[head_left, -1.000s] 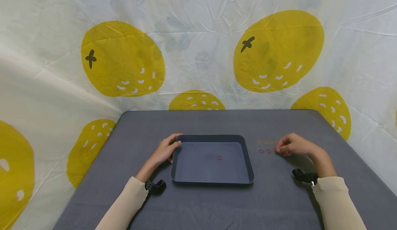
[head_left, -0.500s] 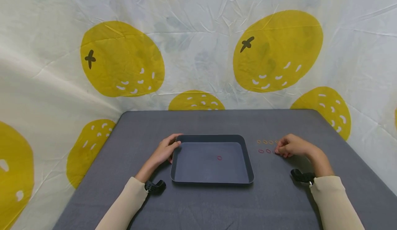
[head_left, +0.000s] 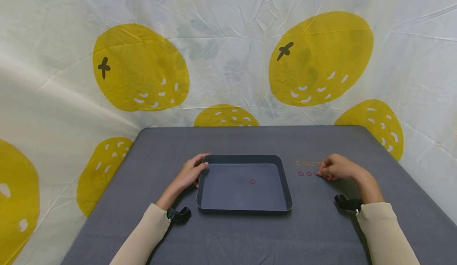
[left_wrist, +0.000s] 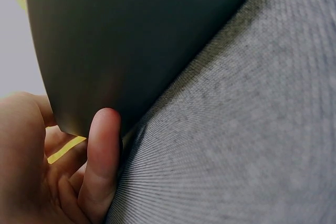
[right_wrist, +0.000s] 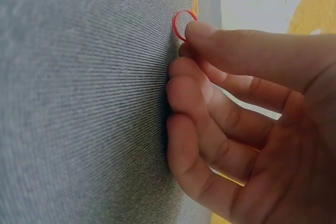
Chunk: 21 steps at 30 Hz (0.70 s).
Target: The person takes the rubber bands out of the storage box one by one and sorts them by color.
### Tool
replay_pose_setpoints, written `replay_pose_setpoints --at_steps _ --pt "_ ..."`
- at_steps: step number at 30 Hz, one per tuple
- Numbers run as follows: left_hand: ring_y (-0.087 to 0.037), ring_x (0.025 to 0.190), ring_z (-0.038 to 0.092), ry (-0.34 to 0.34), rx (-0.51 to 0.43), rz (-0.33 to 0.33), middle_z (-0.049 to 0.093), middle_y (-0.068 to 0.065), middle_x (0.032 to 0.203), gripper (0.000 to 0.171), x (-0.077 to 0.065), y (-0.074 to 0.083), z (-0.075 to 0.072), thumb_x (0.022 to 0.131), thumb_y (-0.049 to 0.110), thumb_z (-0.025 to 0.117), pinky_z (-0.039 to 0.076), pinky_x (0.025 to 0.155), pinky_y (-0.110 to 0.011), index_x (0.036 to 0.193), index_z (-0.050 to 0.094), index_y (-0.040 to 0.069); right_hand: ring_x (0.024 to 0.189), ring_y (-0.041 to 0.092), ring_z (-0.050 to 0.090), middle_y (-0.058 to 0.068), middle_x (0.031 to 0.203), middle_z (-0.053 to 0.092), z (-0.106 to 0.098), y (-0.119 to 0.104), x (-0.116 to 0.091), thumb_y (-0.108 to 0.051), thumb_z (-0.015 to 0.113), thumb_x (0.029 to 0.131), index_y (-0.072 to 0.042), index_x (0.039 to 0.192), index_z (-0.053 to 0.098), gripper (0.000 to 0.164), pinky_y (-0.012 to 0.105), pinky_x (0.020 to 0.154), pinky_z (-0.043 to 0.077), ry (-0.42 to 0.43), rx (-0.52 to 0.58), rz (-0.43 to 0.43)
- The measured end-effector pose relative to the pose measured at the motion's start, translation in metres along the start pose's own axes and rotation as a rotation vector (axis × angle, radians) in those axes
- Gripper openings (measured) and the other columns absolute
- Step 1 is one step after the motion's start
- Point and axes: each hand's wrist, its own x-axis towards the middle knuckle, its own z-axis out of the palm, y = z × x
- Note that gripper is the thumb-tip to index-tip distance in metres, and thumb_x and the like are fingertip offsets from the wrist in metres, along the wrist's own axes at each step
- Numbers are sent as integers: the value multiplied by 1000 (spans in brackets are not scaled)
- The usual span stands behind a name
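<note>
My left hand (head_left: 191, 171) grips the left side of a dark grey rectangular tray (head_left: 284, 183). In the left wrist view, its fingers bend around the tray's corner wall (left_wrist: 131, 35). Right of the tray, my right hand (head_left: 337, 166) pinches a red rubber band (right_wrist: 175, 24) between thumb and forefinger, low against the cloth. The band stands tilted up in the right wrist view, and the other fingers are curled on the table. Two more red bands (head_left: 301, 174) lie to its left. One red band (head_left: 250, 182) lies inside the tray.
A row of several orange rubber bands (head_left: 305, 163) lies just behind the red ones, its right end partly covered by my right hand. Grey cloth covers the table (head_left: 228, 237). Behind the table hangs a white curtain (head_left: 228, 58) with yellow fruit prints.
My right hand has shifted slightly left and stays at the end of the red row, with the red band at its fingertips. The left hand and tray have not moved.
</note>
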Motion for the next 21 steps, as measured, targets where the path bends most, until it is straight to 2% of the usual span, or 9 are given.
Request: replay_pose_setpoints --at_steps 8,21 --pt "-20 41 53 -5 -1 14 67 -16 129 45 0 0 0 108 33 55 55 42 -42 152 52 28 67 12 57 0 73 63 0 1 0 -15 73 94 0 86 72 17 26 58 52 25 -26 25" --pt "-19 40 51 3 14 25 64 -14 138 43 -2 -1 1 108 33 54 56 43 -42 151 54 29 68 13 59 2 73 64 3 2 -3 -11 73 93 2 86 69 15 27 57 54 33 -4 -3"
